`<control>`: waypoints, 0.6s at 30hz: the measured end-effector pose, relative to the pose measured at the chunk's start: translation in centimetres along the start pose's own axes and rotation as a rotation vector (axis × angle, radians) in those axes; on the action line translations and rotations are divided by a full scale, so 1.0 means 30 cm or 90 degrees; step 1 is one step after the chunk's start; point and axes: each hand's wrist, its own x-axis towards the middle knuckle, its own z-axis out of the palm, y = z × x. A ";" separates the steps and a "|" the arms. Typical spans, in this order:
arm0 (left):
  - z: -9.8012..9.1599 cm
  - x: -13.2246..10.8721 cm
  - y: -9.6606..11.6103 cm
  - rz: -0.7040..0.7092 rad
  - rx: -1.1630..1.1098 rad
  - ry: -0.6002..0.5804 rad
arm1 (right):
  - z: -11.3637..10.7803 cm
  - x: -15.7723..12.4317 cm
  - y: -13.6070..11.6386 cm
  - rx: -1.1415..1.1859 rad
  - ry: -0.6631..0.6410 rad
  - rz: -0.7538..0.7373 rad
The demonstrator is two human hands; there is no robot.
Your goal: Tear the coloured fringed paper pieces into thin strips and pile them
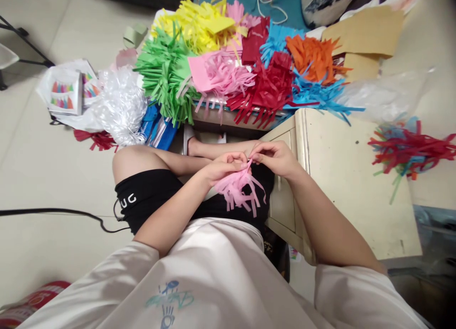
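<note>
A pink paper tassel (237, 188) hangs over my lap with its fringe strips pointing down. My left hand (228, 168) is closed round its upper part, the thumb lying along the top. Pinched between the fingertips of my right hand (272, 158) is the narrow twisted top end of the same tassel. The two hands almost touch. In front of my knees lie fringed stacks of tissue paper: green (166, 72), yellow (199, 24), pink (221, 74), dark red (272, 86), orange (313, 58) and blue (320, 93).
On my right stands a cream cabinet (349, 186), with a bundle of mixed-colour tassels (415, 146) at its far side. White shredded strips (121, 105) and picture packets (66, 93) lie at left. Brown cardboard (366, 32) is at the back right. A black cable (71, 211) crosses the floor.
</note>
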 end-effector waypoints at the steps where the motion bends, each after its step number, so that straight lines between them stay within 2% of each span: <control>1: 0.005 0.001 -0.004 0.001 -0.009 0.002 | -0.001 0.000 0.001 -0.002 -0.002 -0.001; 6: 0.011 0.008 -0.024 0.010 -0.030 0.000 | -0.003 -0.004 0.008 -0.033 -0.003 -0.004; 9: 0.006 0.003 -0.028 0.022 0.003 0.022 | -0.003 -0.009 0.012 -0.077 0.009 -0.019; 12: 0.007 -0.011 -0.027 0.078 0.146 0.083 | -0.004 -0.011 0.016 -0.163 0.025 -0.039; 15: 0.014 -0.025 -0.025 0.185 0.367 0.155 | -0.006 -0.008 0.024 -0.240 0.035 -0.073; 18: 0.018 -0.029 -0.031 0.240 0.502 0.178 | -0.004 -0.005 0.032 -0.277 0.041 -0.097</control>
